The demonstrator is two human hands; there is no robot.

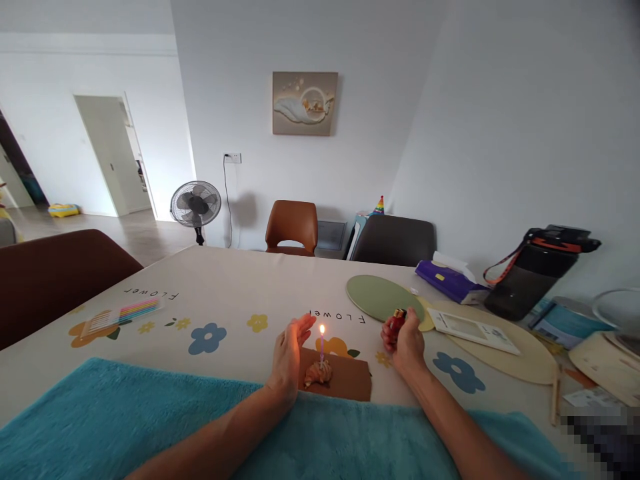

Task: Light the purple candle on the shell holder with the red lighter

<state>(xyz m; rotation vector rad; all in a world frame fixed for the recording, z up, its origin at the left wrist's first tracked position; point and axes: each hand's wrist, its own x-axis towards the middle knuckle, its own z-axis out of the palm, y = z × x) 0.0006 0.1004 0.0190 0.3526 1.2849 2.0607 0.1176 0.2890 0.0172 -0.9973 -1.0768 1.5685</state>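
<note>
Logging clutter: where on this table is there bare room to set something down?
Bare cloth lies between the candle pack and the left hand, and across the far middle behind the lit candle. The right side is crowded: right hand with lighter, green plate, tissue box, bottle, beige mat.

Cloth-covered table (235, 280), teal blanket (125, 427), green plate (377, 297)

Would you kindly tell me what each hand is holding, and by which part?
The right hand grips a red lighter around its body, top exposed. The left hand holds nothing, cupped open beside the lit candle.
</note>
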